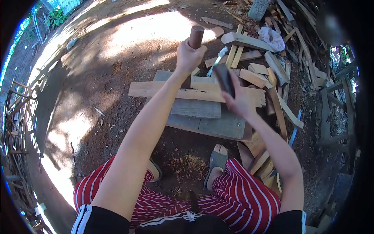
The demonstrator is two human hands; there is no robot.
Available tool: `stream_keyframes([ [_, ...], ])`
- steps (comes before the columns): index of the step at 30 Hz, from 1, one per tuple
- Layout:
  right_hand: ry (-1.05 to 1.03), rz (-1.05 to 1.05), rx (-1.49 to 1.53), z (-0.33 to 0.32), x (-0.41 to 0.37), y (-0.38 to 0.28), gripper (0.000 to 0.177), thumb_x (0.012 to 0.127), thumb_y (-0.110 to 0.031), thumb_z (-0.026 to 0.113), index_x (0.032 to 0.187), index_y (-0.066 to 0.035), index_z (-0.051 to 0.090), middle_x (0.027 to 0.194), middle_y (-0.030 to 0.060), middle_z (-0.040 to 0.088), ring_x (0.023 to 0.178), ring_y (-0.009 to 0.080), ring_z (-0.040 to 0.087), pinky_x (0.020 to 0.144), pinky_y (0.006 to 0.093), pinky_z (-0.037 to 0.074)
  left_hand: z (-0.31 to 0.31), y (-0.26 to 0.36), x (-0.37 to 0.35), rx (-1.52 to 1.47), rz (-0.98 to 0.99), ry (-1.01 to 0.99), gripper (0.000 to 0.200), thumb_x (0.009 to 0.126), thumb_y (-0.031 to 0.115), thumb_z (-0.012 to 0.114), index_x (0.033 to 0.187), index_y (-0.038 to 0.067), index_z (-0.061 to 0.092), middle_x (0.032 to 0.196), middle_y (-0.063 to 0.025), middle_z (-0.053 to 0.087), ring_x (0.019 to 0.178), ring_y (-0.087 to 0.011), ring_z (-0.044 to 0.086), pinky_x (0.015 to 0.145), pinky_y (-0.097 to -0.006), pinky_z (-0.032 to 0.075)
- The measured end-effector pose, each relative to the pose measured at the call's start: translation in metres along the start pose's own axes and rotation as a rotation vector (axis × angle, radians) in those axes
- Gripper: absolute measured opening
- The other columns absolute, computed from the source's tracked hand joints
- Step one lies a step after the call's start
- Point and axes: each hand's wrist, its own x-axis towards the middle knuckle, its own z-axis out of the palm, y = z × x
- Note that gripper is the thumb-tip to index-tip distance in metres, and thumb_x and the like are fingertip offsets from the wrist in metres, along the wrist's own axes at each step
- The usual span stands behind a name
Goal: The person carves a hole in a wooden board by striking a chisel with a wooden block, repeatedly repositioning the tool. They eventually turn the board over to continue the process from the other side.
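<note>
My left hand (189, 56) is wrapped round a thick, round, dark wooden handle (196, 36), held upright above a light-brown plank (150, 89). What the handle leads to below my fist is mostly hidden. In my right hand (242, 102) is a dark club-like piece of wood (224, 79), tilted and blurred, over the plank's right part. Dark marks or holes show along the plank's middle. The plank lies across a grey wooden block (196, 109), which rests on a wide grey board (224, 130) in front of my feet.
Offcuts and boards (253, 78) crowd the right side, with a larger wood pile (304, 35) behind. A white plastic bag (271, 38) lies on a beam (247, 41). A brush-like tool (219, 58) is behind my right hand. Shavings (189, 165) cover the dirt between my feet.
</note>
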Motion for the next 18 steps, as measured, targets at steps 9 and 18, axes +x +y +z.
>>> stream_keyframes([
  [9,-0.254,0.284,-0.250,0.006,-0.032,-0.020,0.090,0.083,-0.038,0.066,0.154,-0.025,0.013,0.073,0.0190,0.067,0.065,0.0404,0.066,0.058,0.0526,0.053,-0.007,0.000,0.040,-0.211,-0.294,-0.099,0.011,0.079,0.004,0.062,0.074,0.003,0.052,0.056,-0.0006,0.051,0.041,-0.0071,0.045,0.034,-0.0229,0.035],
  [18,-0.222,0.259,-0.263,0.010,-0.036,-0.018,0.091,0.082,-0.040,0.065,0.155,-0.024,0.012,0.067,0.0167,0.065,0.059,0.0370,0.065,0.054,0.0490,0.053,-0.016,-0.040,0.073,-0.315,-0.473,-0.066,0.022,0.081,0.002,0.060,0.071,0.013,0.045,0.055,0.0058,0.041,0.043,-0.0034,0.036,0.038,-0.0219,0.029],
])
